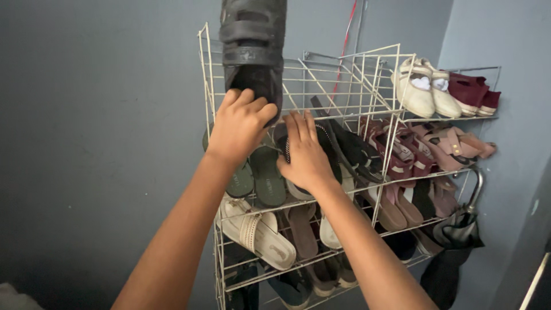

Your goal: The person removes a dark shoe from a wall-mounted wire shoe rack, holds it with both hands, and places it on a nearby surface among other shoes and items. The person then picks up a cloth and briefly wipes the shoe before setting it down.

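A cream wire shoe rack [367, 86] stands against a grey wall, its shelves packed with footwear. My left hand [241, 123] grips the toe end of a black strapped shoe [252, 40] that points upward at the rack's top left corner. My right hand [304, 152] rests with fingers together on a black sandal [336, 146] on the second shelf. Just below my left hand lie two green sandals [261, 175].
Cream shoes [422, 89] and maroon shoes [473, 92] sit on the top shelf at right. Pink and maroon sandals [425, 149] fill the second shelf. A cream sandal [258, 232] lies lower left. A dark folded umbrella [456, 235] hangs from the rack's right end.
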